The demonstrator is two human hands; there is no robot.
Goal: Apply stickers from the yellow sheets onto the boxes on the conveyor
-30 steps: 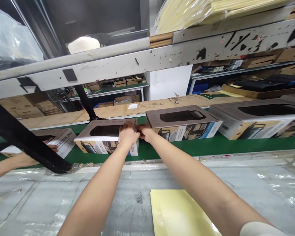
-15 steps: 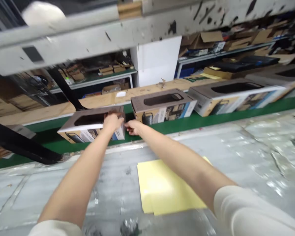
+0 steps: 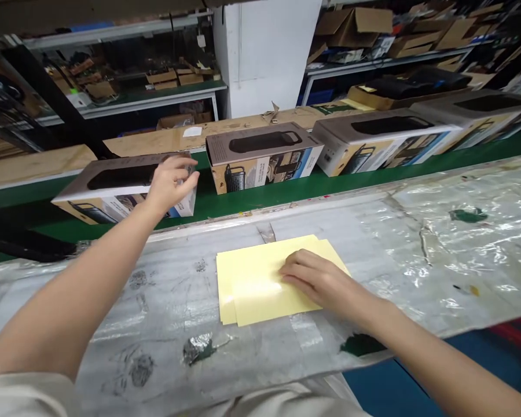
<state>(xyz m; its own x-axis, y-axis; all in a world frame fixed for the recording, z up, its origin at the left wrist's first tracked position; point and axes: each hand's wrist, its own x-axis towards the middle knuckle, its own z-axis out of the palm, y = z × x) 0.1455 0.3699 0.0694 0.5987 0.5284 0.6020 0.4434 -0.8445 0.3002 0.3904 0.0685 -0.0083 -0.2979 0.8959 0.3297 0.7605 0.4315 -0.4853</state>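
My left hand (image 3: 170, 180) is at the right end of a printed carton (image 3: 80, 197) with a dark cut-out in its top. Its fingers are loosely bent and apart, with the thumb held away, and it covers part of the carton's top and front. My right hand (image 3: 325, 282) is over a small stack of glossy yellow sheets (image 3: 254, 289) on the bench. Its fingers are curled together, tips down at the top sheet. Whatever may be between those fingertips is hidden.
A second carton (image 3: 263, 147) and a third carton (image 3: 382, 139) stand in line on the green belt (image 3: 252, 200), with another carton (image 3: 477, 113) beyond. Torn clear plastic covers the bench (image 3: 165, 278). A dark post (image 3: 65, 101) rises behind the left carton. Shelves and open boxes fill the background.
My right hand has left the right end of the left carton and come back to the yellow sheets. My left hand stays by that carton, its fingers more spread. The view has tilted down.
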